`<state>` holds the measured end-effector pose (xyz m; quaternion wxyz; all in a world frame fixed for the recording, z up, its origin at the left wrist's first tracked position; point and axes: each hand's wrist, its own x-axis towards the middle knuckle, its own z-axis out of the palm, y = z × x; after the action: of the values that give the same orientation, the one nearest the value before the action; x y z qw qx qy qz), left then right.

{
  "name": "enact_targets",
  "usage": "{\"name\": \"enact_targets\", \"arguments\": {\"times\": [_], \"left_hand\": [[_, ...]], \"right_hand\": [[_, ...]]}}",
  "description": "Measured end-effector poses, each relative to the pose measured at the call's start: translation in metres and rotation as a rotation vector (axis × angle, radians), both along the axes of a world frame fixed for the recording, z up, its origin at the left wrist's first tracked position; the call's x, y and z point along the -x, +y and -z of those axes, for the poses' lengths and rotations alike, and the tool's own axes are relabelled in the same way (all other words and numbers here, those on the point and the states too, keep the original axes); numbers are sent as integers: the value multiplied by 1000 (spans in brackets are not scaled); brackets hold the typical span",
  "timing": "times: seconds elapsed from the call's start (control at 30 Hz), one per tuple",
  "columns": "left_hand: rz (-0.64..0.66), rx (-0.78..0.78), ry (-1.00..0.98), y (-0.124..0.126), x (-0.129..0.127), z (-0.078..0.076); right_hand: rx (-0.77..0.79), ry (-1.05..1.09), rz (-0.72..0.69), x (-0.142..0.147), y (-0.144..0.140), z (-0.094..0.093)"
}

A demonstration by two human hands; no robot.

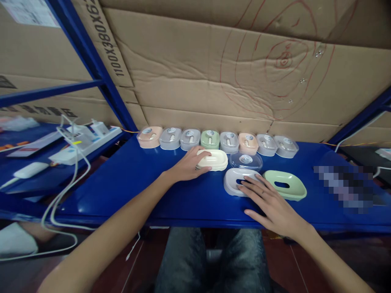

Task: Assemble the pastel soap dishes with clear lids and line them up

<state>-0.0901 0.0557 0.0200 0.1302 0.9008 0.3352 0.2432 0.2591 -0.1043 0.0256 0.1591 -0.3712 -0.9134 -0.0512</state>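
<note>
My left hand (192,165) grips the left end of a cream soap dish (217,160), with the thumb at the front and fingers over the back. Over a pale lilac soap dish (230,186) with an oval slot lies my right hand (267,199), fingers spread and their tips at the slot. To its right sits a green soap dish (295,185), also slotted. Behind the lilac dish is a clear lid (253,161) with a round sticker. Part of the lilac dish is hidden under the fingers.
Along the back of the blue table (122,191) runs a row of lidded soap boxes, including a pink one (149,138) and a green box (210,140). A cardboard sheet (183,73) stands behind them. At left, a power strip (88,142) trails white cables (58,191).
</note>
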Motion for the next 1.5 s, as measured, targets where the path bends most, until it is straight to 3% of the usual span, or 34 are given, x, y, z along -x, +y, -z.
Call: {"name": "enact_targets", "arguments": {"times": [0.6, 1.5], "left_hand": [[-19, -23, 7, 1, 0, 6], [-23, 6, 13, -2, 1, 1]], "right_hand": [[2, 17, -8, 1, 0, 0], [3, -6, -6, 1, 1, -1]]}}
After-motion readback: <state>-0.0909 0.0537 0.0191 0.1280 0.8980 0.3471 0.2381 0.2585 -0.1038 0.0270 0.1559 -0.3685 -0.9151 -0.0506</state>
